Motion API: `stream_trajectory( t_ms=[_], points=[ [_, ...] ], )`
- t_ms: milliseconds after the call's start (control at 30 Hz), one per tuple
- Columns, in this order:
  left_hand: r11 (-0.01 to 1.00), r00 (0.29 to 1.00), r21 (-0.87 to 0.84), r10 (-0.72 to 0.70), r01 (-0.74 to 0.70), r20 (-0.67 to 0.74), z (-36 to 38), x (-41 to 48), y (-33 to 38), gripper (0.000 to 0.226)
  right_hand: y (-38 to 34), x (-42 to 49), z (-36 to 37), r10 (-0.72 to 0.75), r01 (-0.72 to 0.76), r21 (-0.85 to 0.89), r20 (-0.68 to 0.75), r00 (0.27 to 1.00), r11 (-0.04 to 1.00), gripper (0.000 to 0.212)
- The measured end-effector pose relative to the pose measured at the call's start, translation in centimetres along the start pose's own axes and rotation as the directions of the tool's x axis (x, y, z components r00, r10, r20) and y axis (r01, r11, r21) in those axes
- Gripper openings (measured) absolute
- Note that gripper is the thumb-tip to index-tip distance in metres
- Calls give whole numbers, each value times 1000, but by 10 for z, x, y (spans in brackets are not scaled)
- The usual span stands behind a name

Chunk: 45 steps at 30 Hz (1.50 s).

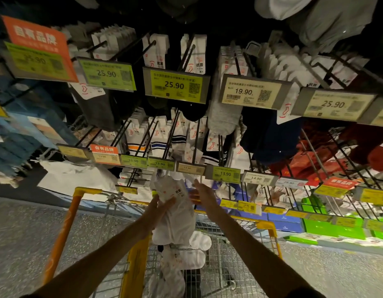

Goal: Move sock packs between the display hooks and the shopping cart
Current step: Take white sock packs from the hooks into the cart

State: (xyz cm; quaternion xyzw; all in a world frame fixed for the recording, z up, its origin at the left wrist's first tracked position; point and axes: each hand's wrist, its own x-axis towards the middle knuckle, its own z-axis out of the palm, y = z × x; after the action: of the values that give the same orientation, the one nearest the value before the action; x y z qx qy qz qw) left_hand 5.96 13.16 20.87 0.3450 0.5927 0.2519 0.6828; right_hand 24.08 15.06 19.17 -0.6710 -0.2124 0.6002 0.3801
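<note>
My left hand (159, 208) grips a white sock pack (174, 214) by its card header, and the pack hangs down above the shopping cart (269, 227). My right hand (204, 193) is raised just right of the pack's top with fingers spread and relaxed, near the pack but holding nothing. Both hands are just below the lower row of display hooks (194, 143), which carry more white sock packs. More white sock packs (184, 258) lie in the cart's wire basket.
Price tags (226, 174) hang at the hook ends in two rows. Dark and grey socks (223, 119) hang from the upper hooks. Red packs (311, 162) and green boxes (328, 227) are at the right. The yellow cart frame (63, 231) stands over speckled floor.
</note>
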Motion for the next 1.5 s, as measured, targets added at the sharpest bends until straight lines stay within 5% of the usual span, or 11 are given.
stream_trajectory(
  t_ms=[133, 367, 433, 600, 700, 800, 1000, 1233, 1500],
  points=[
    [1000, 1000, -24, 12, -12, 18, 5, -11, -2, 44, 30, -34, -7, -86, 105, -200, 102, 991, 974, 26],
    [991, 990, 17, 135, -135, 32, 14, -36, -2, 42, 26, -77, -17, -172, 193, -242, 105, 979, 951, 15],
    [989, 988, -29, 145, -144, 45, 13, -47, -1, 27, 25, -81, -19, -138, 152, -165, 95, 986, 974, 9],
    [984, 985, -109, 151, -141, 89, 7, -68, 4, 32, 24, -121, -28, -118, 114, 144, 18, 993, 983, 2],
    [981, 981, -114, 167, -156, 93, 8, -82, 8, 6, 29, -142, -35, -101, 109, 237, -42, 994, 966, 40],
    [968, 968, -143, 223, -206, 116, 8, -94, 14, 11, 27, -155, -44, -102, 121, 314, -76, 992, 942, 72],
    [951, 937, -110, 303, -288, 172, 12, -114, 27, 33, 9, -180, -54, -188, 189, 342, -36, 982, 920, 65],
    [918, 905, -15, 394, -397, 160, 48, -143, 71, 25, -30, -204, -75, -291, 269, 362, 4, 957, 892, 42],
    [800, 800, 20, 598, -599, 57, 99, -189, 142, 21, -111, -262, -112, -560, 522, 356, 6, 828, 775, 30]
  ],
)
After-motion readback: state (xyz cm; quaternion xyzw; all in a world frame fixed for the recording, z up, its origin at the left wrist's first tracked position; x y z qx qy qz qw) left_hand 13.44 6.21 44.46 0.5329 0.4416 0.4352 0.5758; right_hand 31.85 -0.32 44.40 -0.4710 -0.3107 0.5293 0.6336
